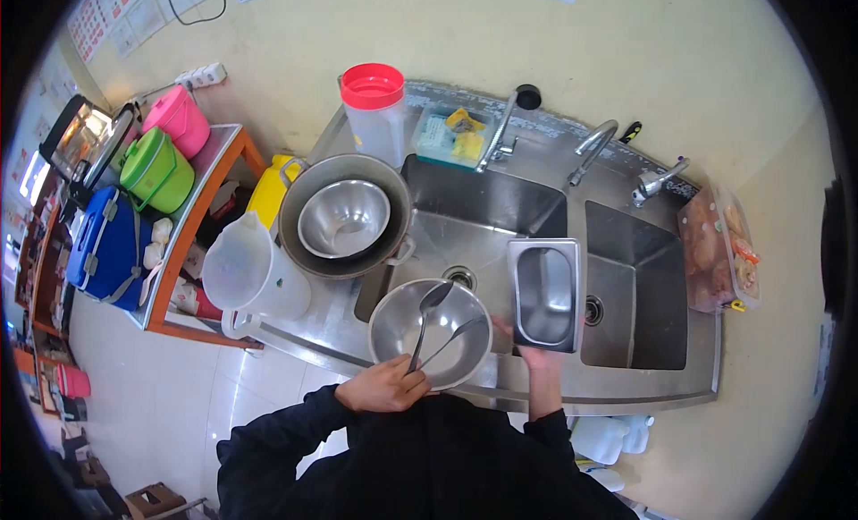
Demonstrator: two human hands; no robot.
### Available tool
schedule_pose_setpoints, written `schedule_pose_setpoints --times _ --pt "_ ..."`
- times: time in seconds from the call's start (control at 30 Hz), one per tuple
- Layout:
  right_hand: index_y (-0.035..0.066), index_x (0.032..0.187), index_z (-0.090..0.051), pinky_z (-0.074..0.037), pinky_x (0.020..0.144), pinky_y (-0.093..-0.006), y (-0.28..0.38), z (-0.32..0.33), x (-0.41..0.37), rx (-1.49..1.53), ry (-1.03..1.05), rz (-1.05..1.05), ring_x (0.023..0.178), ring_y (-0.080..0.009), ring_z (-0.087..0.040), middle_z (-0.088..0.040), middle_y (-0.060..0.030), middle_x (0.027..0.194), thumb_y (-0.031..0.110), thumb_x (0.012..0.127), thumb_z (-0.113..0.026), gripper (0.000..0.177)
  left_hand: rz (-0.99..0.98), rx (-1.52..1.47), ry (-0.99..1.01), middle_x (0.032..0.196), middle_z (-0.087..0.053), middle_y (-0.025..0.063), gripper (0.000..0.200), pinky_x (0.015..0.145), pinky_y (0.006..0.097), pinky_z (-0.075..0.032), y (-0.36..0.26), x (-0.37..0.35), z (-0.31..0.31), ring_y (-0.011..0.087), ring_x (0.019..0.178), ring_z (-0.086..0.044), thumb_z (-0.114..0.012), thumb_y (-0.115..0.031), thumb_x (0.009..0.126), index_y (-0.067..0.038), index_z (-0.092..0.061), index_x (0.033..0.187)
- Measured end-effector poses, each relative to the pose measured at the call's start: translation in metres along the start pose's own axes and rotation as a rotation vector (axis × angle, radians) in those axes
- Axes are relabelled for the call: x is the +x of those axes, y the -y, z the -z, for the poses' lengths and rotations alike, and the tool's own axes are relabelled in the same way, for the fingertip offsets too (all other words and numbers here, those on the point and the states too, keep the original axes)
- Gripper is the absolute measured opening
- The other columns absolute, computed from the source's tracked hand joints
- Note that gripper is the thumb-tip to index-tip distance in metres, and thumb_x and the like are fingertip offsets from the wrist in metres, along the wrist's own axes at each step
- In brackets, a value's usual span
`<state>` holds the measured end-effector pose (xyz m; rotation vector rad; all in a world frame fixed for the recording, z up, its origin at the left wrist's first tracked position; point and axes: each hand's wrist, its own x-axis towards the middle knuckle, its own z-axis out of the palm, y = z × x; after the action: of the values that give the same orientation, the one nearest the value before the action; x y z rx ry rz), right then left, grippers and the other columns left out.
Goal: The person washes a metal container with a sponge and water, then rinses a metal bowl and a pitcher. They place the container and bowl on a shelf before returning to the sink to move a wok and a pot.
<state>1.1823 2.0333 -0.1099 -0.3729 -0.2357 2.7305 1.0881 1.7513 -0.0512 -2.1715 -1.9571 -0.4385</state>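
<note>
My left hand [386, 386] is closed around the handle of a metal spoon [435, 296], whose head points away from me over a round steel bowl [386, 332]. A second, fainter spoon shape [466, 327] shows against the bowl's inside. The bowl is close in front of my body, overlapping the front edge of the sink. My right hand [539, 357] grips a rectangular steel pan [545, 292] from below at its near end; part of that hand is hidden behind it. The pan is held over the divider between the two basins.
A large pot [290, 220] with a smaller bowl [344, 218] inside stands left of the big basin [447, 234]. Nearby are a plastic jug [255, 270], a red-topped pitcher [374, 118] and a sponge tray [451, 137]. Faucets [590, 149] line the back; a clear box [719, 247] stands right.
</note>
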Motion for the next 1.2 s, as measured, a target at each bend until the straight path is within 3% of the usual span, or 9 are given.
schedule_pose_setpoints --times 0.07,0.17,0.33,0.4,0.57,0.87,0.97,1.1,1.2 --pt "0.020 0.127 -0.046 -0.019 0.094 -0.0726 -0.025 0.034 0.008 0.047 -0.056 -0.079 0.123 -0.0325 -0.038 -0.044 -0.0075 0.132 0.061 0.077 -0.046 0.064 0.016 -0.019 0.034 0.074 -0.050 0.0044 0.014 0.067 0.0300 -0.047 -0.006 -0.021 -0.008 0.0210 0.078 -0.055 -0.061 -0.017 0.076 -0.004 -0.057 0.081" --pt "0.014 0.123 -0.050 -0.021 0.095 -0.0705 -0.061 0.047 0.008 0.088 -0.047 -0.138 0.115 -0.0326 -0.047 -0.052 -0.0090 0.125 0.053 0.087 -0.036 0.055 0.038 -0.012 0.106 0.074 -0.051 0.0052 0.016 0.068 0.0295 -0.046 -0.010 -0.046 -0.017 0.0211 0.076 -0.055 -0.061 -0.017 0.075 -0.003 -0.057 0.080" --pt "0.015 0.122 -0.050 -0.035 0.087 -0.0648 -0.084 0.051 0.014 0.118 -0.065 -0.219 0.111 -0.0338 -0.050 -0.052 -0.0101 0.123 0.061 0.080 -0.043 0.063 0.048 0.007 0.183 0.076 -0.051 0.0063 0.014 0.069 0.0299 -0.045 -0.012 -0.059 -0.014 0.0218 0.075 -0.054 -0.060 -0.015 0.074 -0.003 -0.057 0.081" --pt "0.017 0.125 -0.048 -0.039 0.085 -0.0622 -0.086 0.055 0.016 0.130 -0.066 -0.238 0.112 -0.0344 -0.049 -0.050 -0.0098 0.126 0.065 0.076 -0.045 0.069 0.083 -0.024 0.121 0.075 -0.050 0.0056 0.011 0.068 0.0287 -0.044 -0.011 -0.062 -0.018 0.0204 0.074 -0.052 -0.058 -0.014 0.072 -0.005 -0.055 0.077" --pt "0.016 0.121 -0.050 -0.041 0.084 -0.0605 -0.087 0.034 0.008 0.098 -0.009 -0.227 0.111 -0.0334 -0.050 -0.051 -0.0106 0.123 0.062 0.078 -0.046 0.064 0.155 -0.121 0.133 0.077 -0.051 0.0054 0.009 0.068 0.0298 -0.043 -0.014 -0.063 -0.014 0.0207 0.072 -0.052 -0.056 -0.013 0.075 -0.005 -0.054 0.077" --pt "0.013 0.112 -0.057 -0.044 0.087 -0.0489 -0.087 0.029 0.005 0.070 -0.106 -0.169 0.106 -0.0290 -0.054 -0.057 -0.0075 0.116 0.052 0.082 -0.048 0.051 0.458 -0.584 0.207 0.084 -0.055 0.0128 0.017 0.073 0.0367 -0.044 -0.011 -0.060 -0.004 0.0311 0.078 -0.055 -0.059 -0.017 0.081 -0.001 -0.056 0.086" --pt "0.012 0.110 -0.058 -0.045 0.088 -0.0459 -0.087 0.022 0.004 0.067 -0.123 -0.158 0.104 -0.0270 -0.056 -0.059 -0.0066 0.113 0.049 0.082 -0.049 0.046 0.511 -0.732 0.311 0.088 -0.058 0.0142 0.022 0.075 0.0390 -0.046 -0.004 -0.056 0.003 0.0319 0.085 -0.057 -0.061 -0.017 0.082 -0.002 -0.058 0.097" --pt "0.013 0.109 -0.059 -0.044 0.089 -0.0440 -0.089 0.013 0.002 0.054 -0.107 -0.151 0.102 -0.0268 -0.057 -0.060 -0.0058 0.110 0.047 0.083 -0.050 0.044 0.548 -0.872 0.403 0.090 -0.057 0.0139 0.024 0.076 0.0389 -0.045 0.002 -0.054 0.004 0.0319 0.087 -0.057 -0.062 -0.020 0.082 -0.002 -0.058 0.098" --pt "0.013 0.114 -0.056 -0.042 0.092 -0.0457 -0.089 0.023 0.007 0.096 -0.104 -0.117 0.107 -0.0279 -0.053 -0.056 -0.0074 0.116 0.052 0.080 -0.050 0.051 0.527 -0.868 0.438 0.095 -0.055 0.0136 0.027 0.079 0.0392 -0.044 0.003 -0.054 0.005 0.0317 0.091 -0.055 -0.062 -0.022 0.083 -0.004 -0.056 0.102"
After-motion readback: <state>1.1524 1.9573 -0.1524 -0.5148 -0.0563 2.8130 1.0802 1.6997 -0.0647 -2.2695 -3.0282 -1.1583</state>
